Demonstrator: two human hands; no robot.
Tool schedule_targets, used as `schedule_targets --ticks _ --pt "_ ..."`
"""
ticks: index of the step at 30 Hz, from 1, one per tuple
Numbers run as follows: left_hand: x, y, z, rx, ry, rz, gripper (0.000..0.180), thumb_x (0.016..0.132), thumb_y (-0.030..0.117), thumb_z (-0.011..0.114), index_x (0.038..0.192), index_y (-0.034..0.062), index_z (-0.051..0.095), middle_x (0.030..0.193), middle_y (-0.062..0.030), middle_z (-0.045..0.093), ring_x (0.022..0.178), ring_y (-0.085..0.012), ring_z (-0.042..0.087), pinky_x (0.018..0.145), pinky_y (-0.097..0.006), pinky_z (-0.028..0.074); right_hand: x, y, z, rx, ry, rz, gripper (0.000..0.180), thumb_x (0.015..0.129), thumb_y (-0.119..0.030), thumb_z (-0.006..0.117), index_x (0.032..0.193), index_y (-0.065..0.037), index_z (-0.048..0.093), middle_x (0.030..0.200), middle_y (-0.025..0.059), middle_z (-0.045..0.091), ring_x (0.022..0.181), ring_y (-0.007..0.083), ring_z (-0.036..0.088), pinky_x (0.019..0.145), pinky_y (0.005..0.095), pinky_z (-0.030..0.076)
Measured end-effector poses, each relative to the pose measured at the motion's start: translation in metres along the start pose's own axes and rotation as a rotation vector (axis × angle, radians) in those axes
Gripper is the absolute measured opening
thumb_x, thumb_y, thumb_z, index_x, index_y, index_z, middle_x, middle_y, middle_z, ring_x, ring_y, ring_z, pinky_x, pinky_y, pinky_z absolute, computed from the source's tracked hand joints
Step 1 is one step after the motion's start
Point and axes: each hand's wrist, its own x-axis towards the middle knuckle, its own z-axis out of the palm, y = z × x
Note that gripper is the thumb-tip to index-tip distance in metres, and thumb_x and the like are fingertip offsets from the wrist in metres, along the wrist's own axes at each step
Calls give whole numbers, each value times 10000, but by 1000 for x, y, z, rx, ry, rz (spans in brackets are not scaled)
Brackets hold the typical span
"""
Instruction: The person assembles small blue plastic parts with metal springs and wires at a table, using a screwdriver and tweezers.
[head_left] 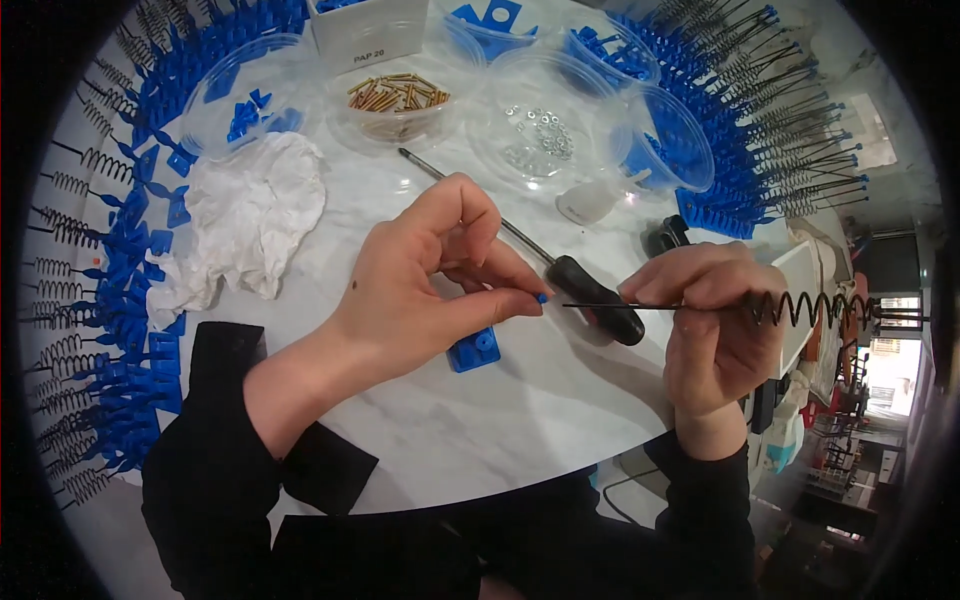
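Note:
Between the thumb and forefinger of my left hand (420,265) is a small blue plastic piece (542,298), mostly hidden by the fingertips. My right hand (715,310) pinches a dark metal rod with a coil spring (815,309). The rod's thin straight end points left at the blue piece, a small gap apart from it. Below my left fingers a blue plastic block (474,350) lies on the white table. A screwdriver (597,300) with a black handle rests diagonally behind both hands, its shaft partly covered by my left hand.
Clear bowls hold brass screws (400,94), metal nuts (540,133) and blue parts (610,52). A crumpled white cloth (245,215) lies left. A white box (368,35) stands at the back. Many blue pieces with springs (135,270) line the table's left and right rims.

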Motion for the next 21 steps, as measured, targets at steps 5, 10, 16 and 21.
schedule_targets --ticks 5,10,16,21 --pt "-1 0 0 50 -13 -10 468 784 -89 709 885 121 302 874 -148 712 858 -153 686 724 -242 536 -1 1 0 -94 -50 20 290 797 107 650 1022 3 500 881 170 676 809 218 642 724 269 468" --pt "-1 0 0 94 -20 22 475 783 -86 713 877 122 297 873 -145 711 862 -149 686 721 -239 537 -1 0 2 -94 -32 59 311 770 100 684 1013 -4 521 870 150 691 806 203 641 722 268 459" --pt "-1 0 0 101 -19 38 472 791 -77 712 873 123 293 875 -145 711 860 -156 693 724 -243 548 3 -2 -1 -208 -157 26 144 950 -69 541 1001 20 441 838 197 587 738 270 623 674 383 567" --pt "-1 0 0 92 -29 40 473 793 -74 712 868 125 290 881 -148 710 870 -161 695 721 -244 552 3 -1 -1 -204 -164 16 148 949 -63 544 1004 28 440 839 203 588 736 270 625 684 388 572"
